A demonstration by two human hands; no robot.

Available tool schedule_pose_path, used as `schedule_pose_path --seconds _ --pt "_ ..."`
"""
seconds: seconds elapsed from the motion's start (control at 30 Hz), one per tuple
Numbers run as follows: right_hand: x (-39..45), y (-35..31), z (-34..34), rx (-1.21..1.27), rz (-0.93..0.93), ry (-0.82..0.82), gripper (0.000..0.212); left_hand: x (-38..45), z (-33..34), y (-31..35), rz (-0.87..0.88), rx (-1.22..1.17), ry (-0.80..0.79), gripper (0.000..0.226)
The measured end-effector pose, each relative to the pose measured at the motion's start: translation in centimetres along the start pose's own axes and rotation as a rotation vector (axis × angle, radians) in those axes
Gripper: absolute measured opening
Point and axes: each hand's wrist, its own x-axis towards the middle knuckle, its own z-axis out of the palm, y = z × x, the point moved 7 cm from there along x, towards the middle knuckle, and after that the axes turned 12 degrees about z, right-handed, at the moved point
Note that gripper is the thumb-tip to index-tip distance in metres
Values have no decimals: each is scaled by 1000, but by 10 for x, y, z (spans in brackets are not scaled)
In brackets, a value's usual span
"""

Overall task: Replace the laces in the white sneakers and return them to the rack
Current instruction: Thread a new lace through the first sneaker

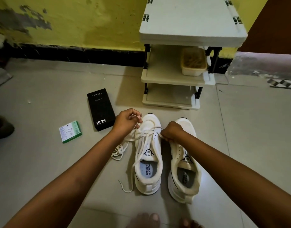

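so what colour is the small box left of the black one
Green and white, the small box on the floor; clearest in the head view.

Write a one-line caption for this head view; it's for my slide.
Both hands pull a white lace through the left sneaker.

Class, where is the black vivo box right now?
Head view: the black vivo box lies on the floor, left of the sneakers, between the green packet and the rack.

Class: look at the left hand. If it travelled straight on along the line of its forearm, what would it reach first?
Probably the shoe rack: the left hand, pinching the lace beside the left sneaker, aims there over bare floor. Depth is uncertain.
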Motion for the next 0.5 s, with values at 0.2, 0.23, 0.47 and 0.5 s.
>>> schedule_pose_path --seconds 0.2,0.23,0.47,0.5 --pt "-3 -16 -4 -56 -299 189 42 2 -4 -1 -1 -5 16 22" --pt "-4 -20 -3 -62 -371 169 47 1 -5 -3 -8 -3 17 20" --pt "-17 -29 -15 -38 -402 240 13 0 -1 -8 -21 -8 6 18" --pt "-22 -33 -19 75 -412 162 11 2 -3 -8 -18 -6 14 17"
